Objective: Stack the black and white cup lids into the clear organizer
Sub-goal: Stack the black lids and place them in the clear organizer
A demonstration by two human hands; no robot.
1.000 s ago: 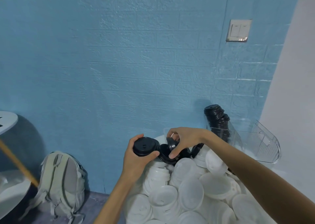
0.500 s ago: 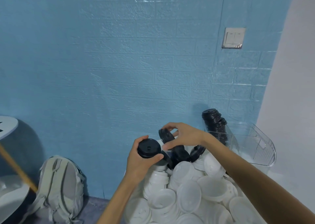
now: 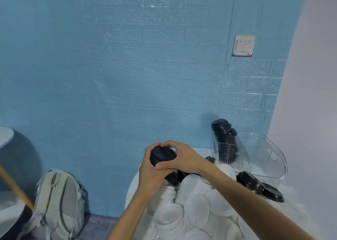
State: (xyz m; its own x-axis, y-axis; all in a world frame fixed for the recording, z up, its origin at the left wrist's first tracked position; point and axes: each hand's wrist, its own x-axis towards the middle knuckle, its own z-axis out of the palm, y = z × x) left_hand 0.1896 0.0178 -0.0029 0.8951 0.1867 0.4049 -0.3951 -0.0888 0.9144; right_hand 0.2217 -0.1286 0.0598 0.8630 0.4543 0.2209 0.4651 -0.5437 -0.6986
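Above a heap of white lids [image 3: 191, 208], both hands [image 3: 165, 162] clamped a small black lid stack [image 3: 162, 155]; next, it likely needed carrying to the clear organizer [image 3: 255, 159].

Right hand [image 3: 179, 157] now brought over to the left hand [image 3: 151, 174], pressing its black lid down onto the black stack [image 3: 162, 155] held there; half a second ago lifted apart with that lid, before that down in the pile. Stack raised higher above the white lids [image 3: 197, 210].
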